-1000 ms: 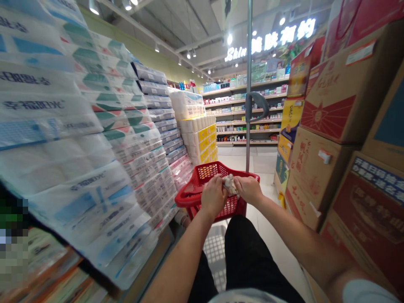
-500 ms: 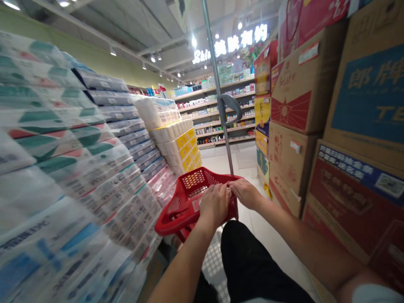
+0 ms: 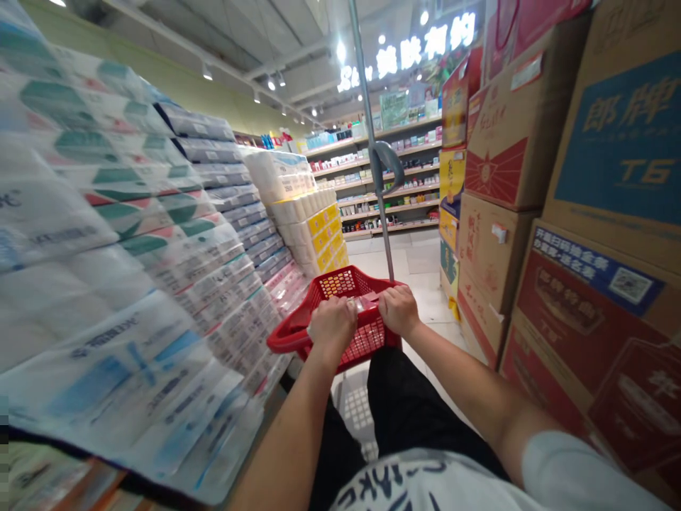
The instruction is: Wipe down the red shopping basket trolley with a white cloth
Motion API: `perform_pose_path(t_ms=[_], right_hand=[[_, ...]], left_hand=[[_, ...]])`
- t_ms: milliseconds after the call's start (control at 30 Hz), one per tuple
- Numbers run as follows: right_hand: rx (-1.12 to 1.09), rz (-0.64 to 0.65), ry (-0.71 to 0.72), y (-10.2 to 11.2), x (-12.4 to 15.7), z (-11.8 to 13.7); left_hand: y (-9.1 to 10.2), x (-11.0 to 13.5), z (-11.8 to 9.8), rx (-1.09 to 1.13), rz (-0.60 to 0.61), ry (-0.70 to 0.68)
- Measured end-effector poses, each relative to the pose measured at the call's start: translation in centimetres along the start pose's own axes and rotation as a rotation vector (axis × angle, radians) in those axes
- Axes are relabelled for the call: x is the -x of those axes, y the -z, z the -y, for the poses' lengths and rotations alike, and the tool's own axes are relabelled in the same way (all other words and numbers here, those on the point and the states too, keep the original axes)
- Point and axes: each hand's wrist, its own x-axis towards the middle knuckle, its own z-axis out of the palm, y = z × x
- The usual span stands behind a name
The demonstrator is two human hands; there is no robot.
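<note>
"Where does the red, perforated plastic basket [image 3: 362, 341] lie from the grip?"

"Under and ahead of it, spreading leftward; the near rim runs crosswise beneath both fists; the bare left hand [image 3: 334, 325] sits nearer the rim's middle, the bare right hand [image 3: 399, 310] by its right corner; which way the long axis runs is hard to tell."

"And the hold?"

"Both hands curl round the rim, apart from each other; the palms are hidden."

"The count?"

"Two hands; one basket; one tilted, grey metal pole [image 3: 384, 231] beyond the right hand."
</note>
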Motion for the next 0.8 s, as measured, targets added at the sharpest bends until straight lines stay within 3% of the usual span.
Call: perform_pose_path(t_ms=[133,200,267,367,467,567,700,800], right_hand=[[0.006,-0.033,-0.025,-0.6,-0.4,0.1],[-0.006,-0.029,-0.016,-0.7,-0.6,0.0],[-0.016,-0.029,-0.009,-0.7,-0.6,-0.1],[-0.022,-0.047,-0.011,-0.8,-0.4,0.0],[-0.037,-0.059,-0.023,-0.9,-0.2,0.0],[-0.062,-0.049,-0.045,-1.0,-0.3,0.0],[-0.067,-0.042,-0.062,-1.1,-0.4,-0.2],[-0.055,-0.045,-0.060,-1.1,-0.4,-0.5]], left_hand=[[0.2,-3.0,0.3,-0.018,0.221,-0.119],[0.1,-3.6,0.6,0.022,0.260,-0.182],[-0.5,-2.9,0.7,0.045,0.152,-0.180],[-1.9,-0.2,0.3,0.037,-0.117,-0.122],[-2.7,1.7,-0.3,0.055,-0.198,-0.191],[-2.0,0.8,-0.6,0.092,-0.121,-0.201],[-0.8,-2.2,-1.2,0.039,0.101,-0.235],[-1.2,-2.7,-2.1,0.033,0.078,-0.209]])
